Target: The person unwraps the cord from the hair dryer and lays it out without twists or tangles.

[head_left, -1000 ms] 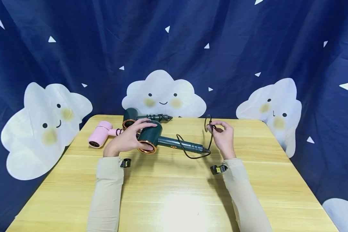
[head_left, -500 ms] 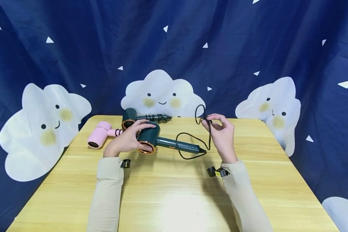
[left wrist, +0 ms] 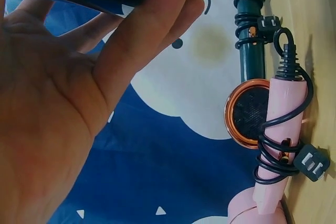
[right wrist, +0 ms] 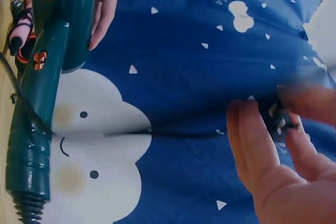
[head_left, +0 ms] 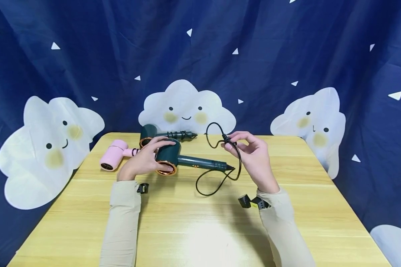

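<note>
My left hand (head_left: 141,160) grips the head of a dark green hair dryer (head_left: 200,162) with a copper-coloured ring, fingers over the top and thumb at the ring. The dryer's handle points right. From its end a black cord (head_left: 209,193) loops down and then up to my right hand (head_left: 256,157). There the fingers pinch the cord's plug (head_left: 226,138), which shows blurred between them in the right wrist view. Behind the left hand lies a pink hair dryer (left wrist: 283,108), its cord wound round the handle. Past it lies a second green hair dryer (left wrist: 252,61), also wrapped.
A wooden table (head_left: 187,218) carries everything, its far edge just behind the second green dryer. A dark blue curtain (head_left: 173,44) with white clouds hangs behind and at both sides. Small black cameras sit on both wrists.
My right hand has moved left with the plug, and the cord's loops have shifted left and lower. The held green dryer has moved slightly left with my left hand.
</note>
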Tool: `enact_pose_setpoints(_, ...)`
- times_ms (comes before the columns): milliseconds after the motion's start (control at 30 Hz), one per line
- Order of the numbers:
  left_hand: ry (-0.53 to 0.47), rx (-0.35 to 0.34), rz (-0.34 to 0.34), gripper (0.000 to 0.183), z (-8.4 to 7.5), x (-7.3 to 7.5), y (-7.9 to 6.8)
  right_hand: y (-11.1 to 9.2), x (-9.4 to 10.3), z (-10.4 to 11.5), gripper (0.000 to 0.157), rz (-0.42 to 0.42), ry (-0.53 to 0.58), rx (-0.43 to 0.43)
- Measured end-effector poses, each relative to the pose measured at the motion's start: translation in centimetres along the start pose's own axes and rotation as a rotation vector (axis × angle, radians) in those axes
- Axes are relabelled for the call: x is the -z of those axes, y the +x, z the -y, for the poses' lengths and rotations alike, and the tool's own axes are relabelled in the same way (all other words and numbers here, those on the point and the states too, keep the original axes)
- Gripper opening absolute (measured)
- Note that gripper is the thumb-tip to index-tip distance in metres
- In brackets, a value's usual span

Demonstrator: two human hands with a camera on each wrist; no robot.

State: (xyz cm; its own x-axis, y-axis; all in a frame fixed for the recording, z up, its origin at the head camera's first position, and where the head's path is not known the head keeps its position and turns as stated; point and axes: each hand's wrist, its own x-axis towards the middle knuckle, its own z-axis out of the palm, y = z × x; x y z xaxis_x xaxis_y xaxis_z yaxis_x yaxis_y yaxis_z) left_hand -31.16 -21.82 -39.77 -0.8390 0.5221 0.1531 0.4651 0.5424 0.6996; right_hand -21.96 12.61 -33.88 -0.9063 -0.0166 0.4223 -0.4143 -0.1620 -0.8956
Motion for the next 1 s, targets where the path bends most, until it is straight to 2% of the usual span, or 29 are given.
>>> enact_pose_setpoints(167,-0.045,0.022,-0.022,0.089,0.0,0.3,-0.2,-0.2,0.4,0.2,0.017,0.155,0.048,-0.047)
enact_pose_setpoints(400,-0.035,0.002,-0.059,0.091,0.3,0.7,-0.6,-0.2,1.3,0.3,0.011,0.324,-0.077,-0.095)
enact_pose_setpoints(633,-0.038,0.01,-0.085,0.088,0.7,1.1,-0.9,-0.3,2.1,0.5,0.011,0.464,-0.073,-0.147)
enact_pose_setpoints(767,-0.053,0.018,-0.093,0.087,0.8,1.3,-1.0,-0.3,2.9,0.3,0.013,0.556,-0.133,-0.132)
enact_pose_setpoints(900,-0.049,0.029,-0.104,0.087,0.8,1.6,-1.3,-0.3,3.7,0.5,0.017,0.582,-0.24,-0.118)
enact_pose_setpoints(1000,-0.051,0.039,-0.11,0.086,0.9,1.9,-1.5,-0.3,4.3,1.0,0.02,0.542,-0.311,-0.127)
